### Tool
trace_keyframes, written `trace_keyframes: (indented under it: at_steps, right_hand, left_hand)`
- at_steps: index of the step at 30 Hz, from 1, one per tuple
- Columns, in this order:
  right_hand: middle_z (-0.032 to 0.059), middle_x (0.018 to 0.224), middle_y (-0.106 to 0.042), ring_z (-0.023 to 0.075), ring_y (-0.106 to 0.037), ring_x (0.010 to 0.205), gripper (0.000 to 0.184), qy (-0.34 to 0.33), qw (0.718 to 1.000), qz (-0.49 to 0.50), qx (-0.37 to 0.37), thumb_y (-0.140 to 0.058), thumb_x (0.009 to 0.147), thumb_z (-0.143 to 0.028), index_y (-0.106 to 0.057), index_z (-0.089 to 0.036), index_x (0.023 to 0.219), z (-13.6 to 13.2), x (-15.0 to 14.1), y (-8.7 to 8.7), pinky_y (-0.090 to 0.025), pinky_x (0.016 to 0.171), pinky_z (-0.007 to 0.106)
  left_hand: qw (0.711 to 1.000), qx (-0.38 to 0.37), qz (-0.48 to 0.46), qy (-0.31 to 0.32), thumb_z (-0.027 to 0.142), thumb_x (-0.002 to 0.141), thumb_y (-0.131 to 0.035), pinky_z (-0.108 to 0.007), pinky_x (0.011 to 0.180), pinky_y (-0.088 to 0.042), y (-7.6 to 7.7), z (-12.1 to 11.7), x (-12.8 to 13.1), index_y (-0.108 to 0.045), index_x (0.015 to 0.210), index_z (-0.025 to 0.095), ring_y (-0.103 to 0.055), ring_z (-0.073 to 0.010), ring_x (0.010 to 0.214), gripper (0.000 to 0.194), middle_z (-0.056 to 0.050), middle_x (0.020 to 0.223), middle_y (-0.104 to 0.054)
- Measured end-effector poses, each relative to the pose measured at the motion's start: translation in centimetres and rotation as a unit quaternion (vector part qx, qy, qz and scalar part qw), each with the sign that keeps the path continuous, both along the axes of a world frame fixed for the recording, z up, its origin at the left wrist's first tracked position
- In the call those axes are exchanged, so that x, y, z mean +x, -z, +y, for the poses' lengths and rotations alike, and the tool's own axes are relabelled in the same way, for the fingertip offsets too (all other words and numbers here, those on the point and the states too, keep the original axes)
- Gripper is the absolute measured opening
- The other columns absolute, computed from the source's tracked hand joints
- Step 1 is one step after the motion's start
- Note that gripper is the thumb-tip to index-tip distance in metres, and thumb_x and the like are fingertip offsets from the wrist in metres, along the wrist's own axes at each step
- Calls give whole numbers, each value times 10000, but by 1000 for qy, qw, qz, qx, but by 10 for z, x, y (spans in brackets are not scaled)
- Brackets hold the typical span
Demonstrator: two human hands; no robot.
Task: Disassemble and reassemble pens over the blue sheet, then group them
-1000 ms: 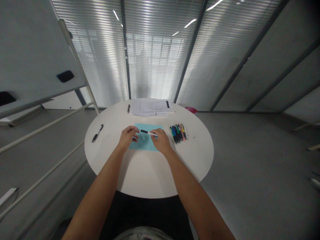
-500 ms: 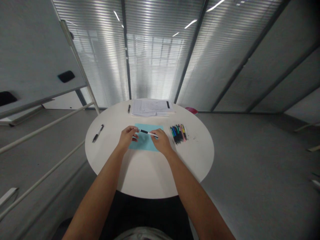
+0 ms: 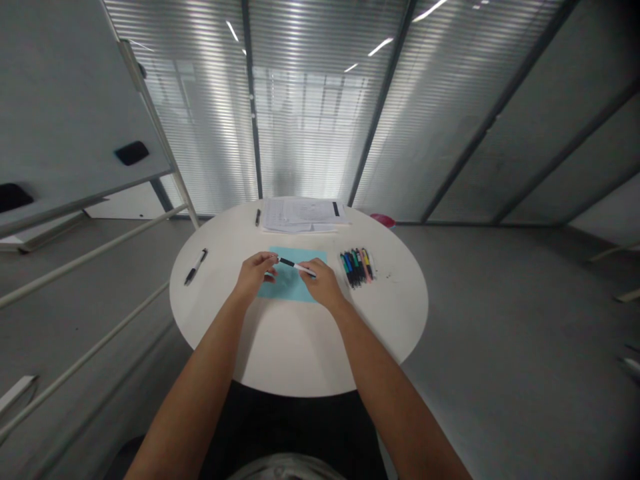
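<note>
Both hands grip one pen narrowly: the left hand (image 3: pixel 255 277) pinches its black end, the right hand (image 3: pixel 323 283) its white end. From the head view, the pen (image 3: pixel 296 267) spans between them, just above a blue sheet (image 3: pixel 290 292) on a round white table (image 3: pixel 300 353). A row of pens (image 3: pixel 357 268) lies just beside the right hand; if either grip slipped, the held pen could drop and scatter that row.

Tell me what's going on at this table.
A person is holding a black-and-white pen between their left hand and right hand, just over a light-blue sheet on a round white table. A row of colored pens lies to the right, a black pen to the left, and papers beyond.
</note>
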State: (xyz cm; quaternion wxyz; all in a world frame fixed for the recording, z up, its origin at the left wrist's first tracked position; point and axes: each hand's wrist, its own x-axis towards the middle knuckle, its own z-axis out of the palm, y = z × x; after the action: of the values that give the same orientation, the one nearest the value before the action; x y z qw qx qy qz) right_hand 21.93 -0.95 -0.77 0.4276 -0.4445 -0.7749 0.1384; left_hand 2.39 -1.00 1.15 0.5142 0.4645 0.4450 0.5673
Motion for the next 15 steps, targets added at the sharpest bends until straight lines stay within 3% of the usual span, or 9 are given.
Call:
trace_keyframes:
  at_steps: [6, 15]
  right_hand:
    - [45, 894, -627, 152, -585, 832, 219, -9, 1000, -11, 4, -531, 886, -293, -689, -227, 1023, 2, 2, 3, -455, 779, 261]
    - [33, 905, -624, 138, -585, 834, 289, -20, 1000, -23, 8, -455, 934, -356, -675, -235, 1077, 1, 4, 2, -435, 761, 241]
  left_hand:
    - [1000, 1, 21, 14, 388, 642, -725, -231, 467, -463, -1, -1, 0, -659, 882, 139, -552, -120, 569, 351, -5, 645, -567]
    - [999, 23, 33, 18, 437, 651, -724, -232, 477, -465, 3, -1, 0, -677, 934, 126, -561, -124, 602, 424, -29, 694, -590]
